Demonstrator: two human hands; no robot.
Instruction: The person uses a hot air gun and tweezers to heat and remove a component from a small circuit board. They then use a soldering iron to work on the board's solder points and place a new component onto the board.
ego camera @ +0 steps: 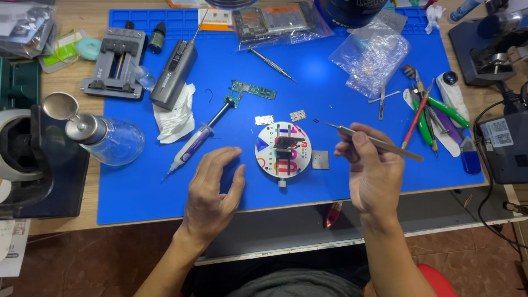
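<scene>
Wooden workbench under a blue mat; reddish-brown tiled floor

Blue mat, white round holder with colourful print, silver tweezers, green board

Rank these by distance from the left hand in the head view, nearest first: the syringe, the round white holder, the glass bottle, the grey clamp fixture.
From the left hand:
1. Syringe, just above it, to its left.
2. Round white holder, to its right.
3. Glass bottle, farther left.
4. Grey clamp fixture, at the mat's far left corner.

Slim metal tweezers, tilted above blue mat, tip perhaps empty.
</scene>
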